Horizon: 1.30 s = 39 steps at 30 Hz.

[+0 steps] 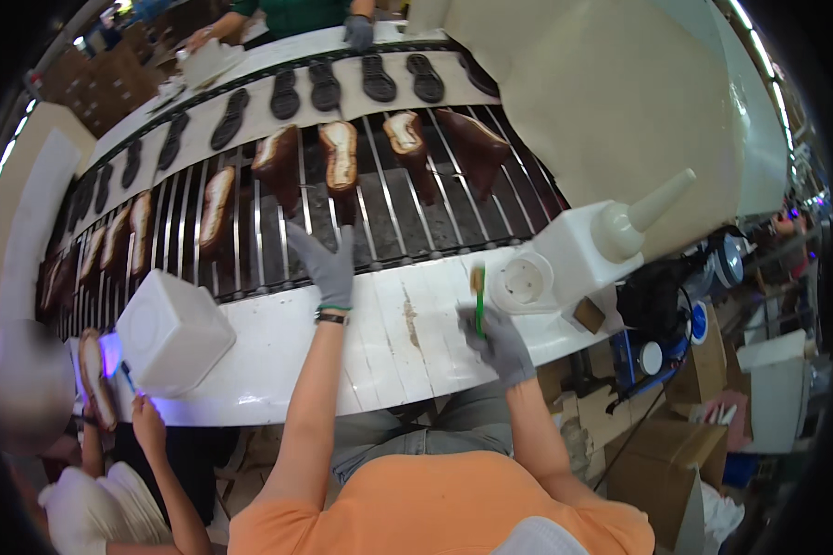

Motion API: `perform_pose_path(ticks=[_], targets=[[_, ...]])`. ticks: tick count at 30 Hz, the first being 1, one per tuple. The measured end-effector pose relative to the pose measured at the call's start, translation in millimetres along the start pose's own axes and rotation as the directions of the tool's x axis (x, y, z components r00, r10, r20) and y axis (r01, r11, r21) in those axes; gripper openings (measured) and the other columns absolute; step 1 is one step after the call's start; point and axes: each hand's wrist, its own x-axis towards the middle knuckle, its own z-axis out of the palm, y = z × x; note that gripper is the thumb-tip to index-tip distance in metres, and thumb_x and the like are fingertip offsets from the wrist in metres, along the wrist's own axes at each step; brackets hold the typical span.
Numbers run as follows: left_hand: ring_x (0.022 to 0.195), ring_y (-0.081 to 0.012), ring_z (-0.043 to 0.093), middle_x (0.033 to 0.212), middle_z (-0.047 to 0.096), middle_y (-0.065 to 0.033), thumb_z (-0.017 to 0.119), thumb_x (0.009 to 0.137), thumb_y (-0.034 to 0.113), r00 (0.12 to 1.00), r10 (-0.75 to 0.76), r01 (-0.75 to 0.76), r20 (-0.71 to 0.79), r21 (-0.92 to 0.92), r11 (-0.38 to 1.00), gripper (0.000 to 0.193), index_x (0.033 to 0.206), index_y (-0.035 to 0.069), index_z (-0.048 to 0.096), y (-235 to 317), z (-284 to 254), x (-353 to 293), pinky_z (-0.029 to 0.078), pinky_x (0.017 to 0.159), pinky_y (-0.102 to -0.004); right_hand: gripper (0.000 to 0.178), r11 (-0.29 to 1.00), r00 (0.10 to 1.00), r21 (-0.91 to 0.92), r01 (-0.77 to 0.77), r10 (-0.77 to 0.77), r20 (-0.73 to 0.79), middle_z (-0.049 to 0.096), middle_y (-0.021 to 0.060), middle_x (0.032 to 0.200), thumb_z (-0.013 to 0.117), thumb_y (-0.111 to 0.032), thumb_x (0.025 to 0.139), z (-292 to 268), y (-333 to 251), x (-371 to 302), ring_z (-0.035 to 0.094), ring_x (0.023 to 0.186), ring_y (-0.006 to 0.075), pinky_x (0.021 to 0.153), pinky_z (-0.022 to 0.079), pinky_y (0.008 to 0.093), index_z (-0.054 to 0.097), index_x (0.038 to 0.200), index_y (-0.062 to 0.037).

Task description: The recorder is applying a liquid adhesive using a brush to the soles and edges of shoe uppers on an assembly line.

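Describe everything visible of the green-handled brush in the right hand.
The brush has a slim green handle, seemingly plastic, and a tan head too small to make out in detail. It points toward the picture's top, over the white table, just left of a round white cup. The gray-gloved right hand grips the handle, hiding its lower end.

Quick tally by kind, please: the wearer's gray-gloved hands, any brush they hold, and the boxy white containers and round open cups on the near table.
Gray-gloved hands: 2 (left hand, right hand)
Green-handled brush: 1
Boxy white containers: 2 (left container, right container with nozzle)
Round open cup: 1
Total: 6
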Motion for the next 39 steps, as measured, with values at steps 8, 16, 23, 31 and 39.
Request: perform_pose_path(ticks=[8, 16, 23, 31, 39], targets=[[0.149, -0.0402, 0.006, 0.159, 0.014, -0.0263, 0.056, 0.096, 0.045, 0.976, -0.204, 0.216, 0.073, -0.261, 0.941, 0.088, 0.154, -0.003, 0.01, 7.1, -12.4, 2.1, 0.01, 0.12, -0.0444, 0.074, 0.48, 0.589, -0.837, 0.262, -0.767, -0.255, 0.07, 0.0168, 0.093, 0.084, -0.038, 0.071, -51.3, -140.2, 232.7, 0.064, 0.077, 0.0292, 0.074, 0.051, 0.0378, 0.06, 0.126, 0.0053], [0.149, -0.0382, 0.012, 0.158, 0.022, -0.0246, 0.054, 0.097, 0.042, 0.972, -0.2, 0.231, 0.123, -0.359, 0.904, 0.079, 0.153, -0.001, 0.019, -0.4, -12.5, 2.8, 0.015, 0.119, -0.043, 0.094, 0.303, 0.756, -0.949, -0.086, -0.601, -0.26, 0.063, 0.0204, 0.126, 0.09, -0.037, 0.06, -77.7, -167.0, 333.3, 0.062, 0.113, 0.0372, 0.094, 0.05, 0.0438, 0.05, 0.14, -0.0104], [0.124, -0.0273, 0.054, 0.131, 0.058, -0.0203, 0.058, 0.098, 0.024, 0.985, -0.068, 0.134, 0.157, -0.46, 0.878, 0.05, 0.137, -0.004, 0.048, 13.3, -14.5, -1.4, 0.039, 0.105, -0.0344, 0.054, -0.353, 0.788, -0.935, -0.012, -0.58, 0.209, 0.07, 0.0176, 0.101, 0.078, -0.032, 0.064, 52.1, -253.0, 257.5, 0.066, 0.095, 0.0387, 0.083, 0.053, 0.0459, 0.065, 0.113, -0.0155], [0.135, -0.018, 0.039, 0.146, 0.043, -0.0143, 0.072, 0.089, 0.033, 0.863, 0.221, 0.378, 0.454, -0.871, 0.315, 0.084, 0.151, 0.0, 0.026, 106.9, -16.8, -53.7, 0.034, 0.11, -0.0351, 0.053, 0.275, 0.77, -0.806, 0.525, -0.556, 0.312, 0.071, 0.0039, 0.091, 0.068, -0.029, 0.087, 50.8, -262.4, 27.4, 0.055, 0.071, 0.0092, 0.065, 0.046, 0.027, 0.059, 0.132, -0.0019], [0.105, -0.0202, 0.06, 0.122, 0.061, -0.0108, 0.07, 0.089, 0.014, 0.952, -0.305, 0.167, 0.011, -0.856, 0.49, 0.044, 0.125, -0.006, 0.055, 117.5, -87.2, -107.8, 0.05, 0.094, -0.0356, 0.026, 0.533, 0.87, -0.832, 0.154, -0.473, -0.142, 0.06, -0.0001, 0.068, 0.065, -0.017, 0.088, -43.9, -117.8, -88.8, 0.052, 0.071, 0.006, 0.065, 0.043, 0.0249, 0.072, 0.101, 0.0047]])
